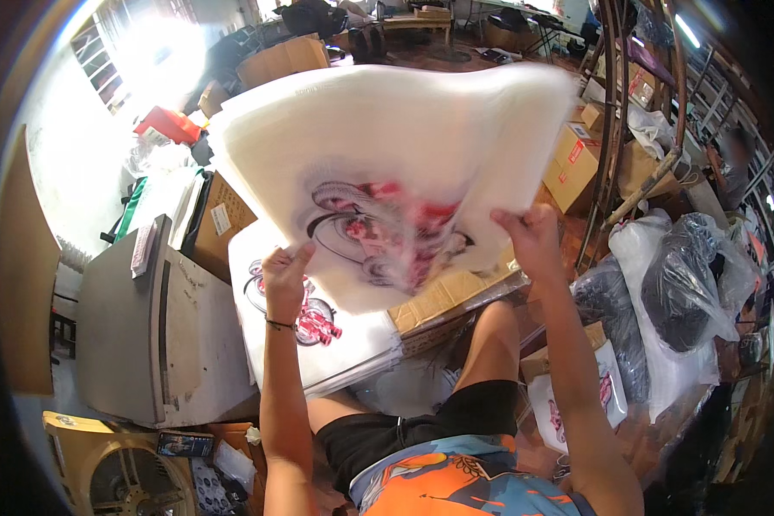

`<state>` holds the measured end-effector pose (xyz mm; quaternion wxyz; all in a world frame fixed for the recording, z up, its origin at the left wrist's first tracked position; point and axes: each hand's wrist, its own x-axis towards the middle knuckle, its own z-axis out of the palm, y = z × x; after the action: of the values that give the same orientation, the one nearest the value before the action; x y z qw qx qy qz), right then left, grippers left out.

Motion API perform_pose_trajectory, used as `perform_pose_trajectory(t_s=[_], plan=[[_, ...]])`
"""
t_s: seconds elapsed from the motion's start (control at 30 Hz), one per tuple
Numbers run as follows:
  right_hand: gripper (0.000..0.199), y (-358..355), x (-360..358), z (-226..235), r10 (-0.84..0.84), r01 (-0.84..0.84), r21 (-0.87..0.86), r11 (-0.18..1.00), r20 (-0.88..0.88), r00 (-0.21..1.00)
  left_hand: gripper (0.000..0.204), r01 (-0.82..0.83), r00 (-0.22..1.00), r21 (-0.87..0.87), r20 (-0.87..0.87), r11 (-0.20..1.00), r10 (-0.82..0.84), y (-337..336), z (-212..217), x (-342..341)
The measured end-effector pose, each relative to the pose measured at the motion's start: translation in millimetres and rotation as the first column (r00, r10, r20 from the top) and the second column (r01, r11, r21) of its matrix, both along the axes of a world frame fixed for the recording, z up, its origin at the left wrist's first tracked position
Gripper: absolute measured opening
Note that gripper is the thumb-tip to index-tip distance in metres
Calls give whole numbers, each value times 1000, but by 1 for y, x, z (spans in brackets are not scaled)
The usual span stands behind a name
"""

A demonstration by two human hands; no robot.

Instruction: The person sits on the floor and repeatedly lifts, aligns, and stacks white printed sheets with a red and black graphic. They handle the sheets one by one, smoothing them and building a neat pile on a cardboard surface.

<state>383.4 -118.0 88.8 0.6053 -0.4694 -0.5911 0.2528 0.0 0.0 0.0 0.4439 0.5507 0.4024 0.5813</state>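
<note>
Above the lap [413, 421], centre: large, pliable white sheet [387, 146], blurred red-and-black print [387, 228], held aloft. Below, near left: stack of similarly printed white sheets [357, 348]. Left hand [285, 270], right hand [531, 241]: each pinching a side edge. Step, apparently: sheet handling; lowering it flat would call for even tension.

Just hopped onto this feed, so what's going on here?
A seated person is holding up a large white sheet with a blurred red and dark print, the left hand and right hand each gripping it near its lower part. Below it lies a stack of white sheets with a similar print on top. Whether one sheet or several are raised is hard to tell.
</note>
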Motion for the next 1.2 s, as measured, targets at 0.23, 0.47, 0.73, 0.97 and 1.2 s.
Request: perform_pose_trajectory(t_s=[0.23,0.47,0.73,0.97,1.2], plan=[[20,8,-24,-16,22,-4,-206,979,86,996,22,-61,998,288,-3,956,64,-2,-30,-21],[18,18,-2,-19,-94,117,-95,989,220,971,10,54,985,-74,170,996,-41,-4,6,-19],[18,10,-24,-33,-102,87,-82,993,-206,973,14,8,994,-7,113,1000,-7,-17,7,-33],[20,22,-33,-51,-120,120,-18,993,-273,954,19,-61,996,65,69,996,56,-36,23,-30],[20,21,-37,-61,-88,82,-32,996,-296,951,25,-304,921,124,-216,945,325,-33,14,-15]])
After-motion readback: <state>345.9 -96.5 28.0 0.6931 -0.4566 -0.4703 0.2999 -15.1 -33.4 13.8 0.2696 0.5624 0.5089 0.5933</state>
